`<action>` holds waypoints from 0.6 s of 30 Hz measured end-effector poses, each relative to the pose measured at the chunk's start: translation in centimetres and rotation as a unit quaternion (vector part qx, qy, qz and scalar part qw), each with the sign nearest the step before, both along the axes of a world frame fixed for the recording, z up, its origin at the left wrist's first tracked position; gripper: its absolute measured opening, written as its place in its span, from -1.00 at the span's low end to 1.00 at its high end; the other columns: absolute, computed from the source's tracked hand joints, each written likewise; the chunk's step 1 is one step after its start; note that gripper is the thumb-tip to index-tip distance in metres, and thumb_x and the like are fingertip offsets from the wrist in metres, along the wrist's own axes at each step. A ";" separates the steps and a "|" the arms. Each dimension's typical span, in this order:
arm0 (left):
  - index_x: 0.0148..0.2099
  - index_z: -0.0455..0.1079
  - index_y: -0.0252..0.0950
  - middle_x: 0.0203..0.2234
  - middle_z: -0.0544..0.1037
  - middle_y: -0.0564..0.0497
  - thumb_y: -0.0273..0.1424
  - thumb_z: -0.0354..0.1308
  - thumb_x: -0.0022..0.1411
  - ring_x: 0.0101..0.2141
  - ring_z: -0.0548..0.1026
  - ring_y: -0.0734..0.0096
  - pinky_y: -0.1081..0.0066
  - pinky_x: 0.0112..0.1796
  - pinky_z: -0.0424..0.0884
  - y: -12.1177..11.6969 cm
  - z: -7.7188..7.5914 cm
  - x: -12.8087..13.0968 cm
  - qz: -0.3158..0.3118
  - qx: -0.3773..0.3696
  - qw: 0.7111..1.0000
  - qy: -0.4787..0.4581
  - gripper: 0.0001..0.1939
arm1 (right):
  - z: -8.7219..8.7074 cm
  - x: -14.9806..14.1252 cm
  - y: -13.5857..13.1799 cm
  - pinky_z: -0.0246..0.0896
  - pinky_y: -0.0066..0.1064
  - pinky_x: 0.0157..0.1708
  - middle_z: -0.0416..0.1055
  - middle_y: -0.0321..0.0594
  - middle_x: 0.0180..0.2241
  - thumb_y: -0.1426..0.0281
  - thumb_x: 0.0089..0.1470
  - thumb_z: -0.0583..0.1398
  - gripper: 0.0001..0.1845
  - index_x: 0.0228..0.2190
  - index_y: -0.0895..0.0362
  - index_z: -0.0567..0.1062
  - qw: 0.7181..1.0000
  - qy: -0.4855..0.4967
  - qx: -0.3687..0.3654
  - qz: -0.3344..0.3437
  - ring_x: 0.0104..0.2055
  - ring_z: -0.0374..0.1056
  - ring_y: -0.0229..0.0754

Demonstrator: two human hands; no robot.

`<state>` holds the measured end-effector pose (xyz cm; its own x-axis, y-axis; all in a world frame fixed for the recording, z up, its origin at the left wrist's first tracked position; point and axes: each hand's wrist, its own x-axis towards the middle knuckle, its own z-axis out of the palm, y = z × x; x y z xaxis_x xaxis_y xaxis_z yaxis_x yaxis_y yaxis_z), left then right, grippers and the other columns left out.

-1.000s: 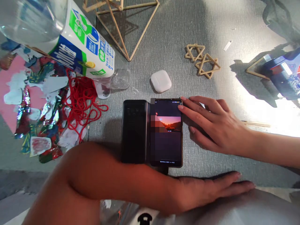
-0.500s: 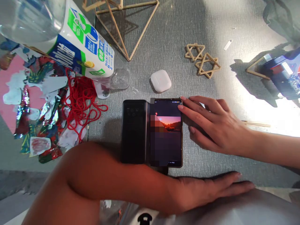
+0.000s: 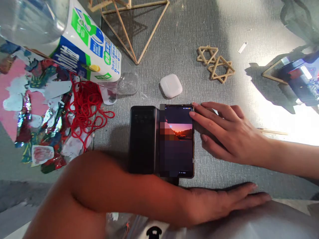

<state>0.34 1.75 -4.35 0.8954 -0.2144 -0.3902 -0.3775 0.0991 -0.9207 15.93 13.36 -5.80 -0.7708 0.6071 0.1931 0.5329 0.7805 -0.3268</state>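
Note:
A smartphone (image 3: 178, 152) lies face up on the grey textured table (image 3: 189, 26), its lit screen showing an orange sunset. My right hand (image 3: 228, 129) reaches in from the right and rests at the phone's upper right edge. Its fingers are stretched out, with fingertips touching the corner. Against the phone's left side lies a black rectangular block (image 3: 142, 142), possibly a power bank. My left forearm crosses in front of both. My left hand (image 3: 214, 202) lies flat near the table's front edge, fingers extended, holding nothing. A white earbud case (image 3: 171, 86) sits above the phone.
A large plastic bottle (image 3: 87, 49) lies at upper left, near tangled red string (image 3: 87, 106) and scattered foil and paper scraps (image 3: 42, 154). A wooden stick frame (image 3: 152, 33) stands behind. Two small stick stars (image 3: 221, 69) and a blue box (image 3: 301, 78) are on the right.

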 end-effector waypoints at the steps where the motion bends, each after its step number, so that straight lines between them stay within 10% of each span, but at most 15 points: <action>1: 0.21 0.59 -0.08 0.41 0.47 -0.10 -0.49 -0.15 0.17 0.43 0.41 0.23 0.32 0.03 0.70 -0.1 -0.1 0.0 0.011 -0.027 0.999 -0.022 -0.31 | 0.0 0.0 0.0 0.28 0.09 0.18 0.21 -0.01 0.53 0.35 0.43 0.12 -0.23 0.55 0.14 0.07 1.000 0.000 -0.001 0.000 0.46 0.24 0.24; 6: 0.31 0.47 0.15 0.56 0.26 0.16 -0.58 -0.35 0.21 0.49 0.22 -0.08 -0.16 0.16 0.68 -0.4 -0.2 -0.1 0.099 -0.261 0.960 -0.024 -0.14 | 0.1 0.0 0.0 0.29 0.10 0.17 0.22 0.00 0.53 0.35 0.43 0.12 -0.22 0.56 0.14 0.07 1.000 0.004 0.000 -0.001 0.46 0.25 0.25; 13: 0.37 0.43 -0.06 0.52 0.35 -0.13 -0.71 -0.29 0.13 0.35 0.49 0.05 0.35 -0.02 0.73 -0.7 -0.1 0.2 0.024 -0.017 0.999 -0.020 -0.10 | 0.1 -0.1 0.0 0.28 0.11 0.21 0.22 0.00 0.53 0.36 0.43 0.12 -0.21 0.56 0.14 0.06 1.000 0.003 -0.003 -0.001 0.46 0.25 0.25; 18: 0.60 -0.13 0.06 0.62 0.07 0.04 -0.67 -0.39 0.14 0.42 0.31 0.03 -0.02 0.21 0.65 -1.2 -0.8 -0.1 0.111 -0.203 0.971 -0.054 0.02 | 0.1 0.0 0.0 0.28 0.13 0.20 0.23 0.02 0.53 0.36 0.42 0.12 -0.21 0.56 0.15 0.07 1.000 0.003 -0.004 0.001 0.46 0.25 0.26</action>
